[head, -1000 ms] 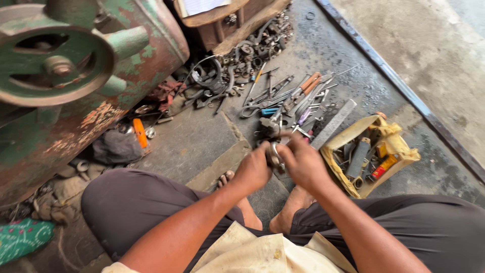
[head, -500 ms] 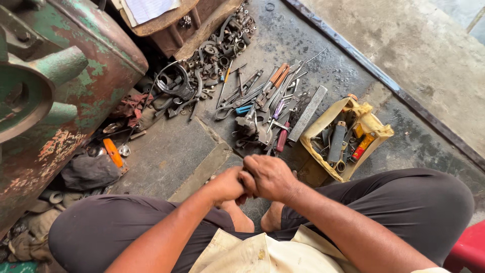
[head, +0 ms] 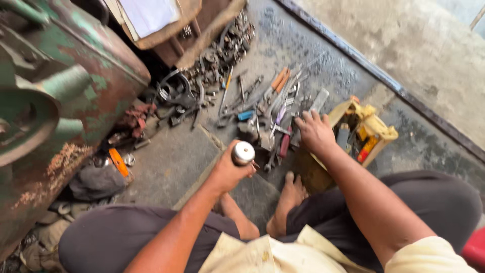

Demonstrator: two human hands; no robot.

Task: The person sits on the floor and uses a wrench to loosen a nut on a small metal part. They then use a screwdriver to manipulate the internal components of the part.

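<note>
Head view: two hands at work, the left hand (head: pixel 228 172) in a closed grip on one round metal part (head: pixel 243 152), held above the floor. Right hand (head: pixel 315 132) rests open-fingered on the blurred tool pile (head: pixel 262 106), uncountable, beside one yellow box (head: pixel 371 129).

Your left hand (head: pixel 227 172) holds a metal cylinder (head: pixel 243 153) upright in front of your feet (head: pixel 289 194). Your right hand (head: pixel 316 132) rests on the scattered hand tools (head: pixel 268 101) beyond it, just left of the tool-filled box (head: pixel 376 129). The big machine (head: pixel 55 101) stands to your left.

Shiny metal cylinder (head: pixel 243 153) — upright, gripped
</note>
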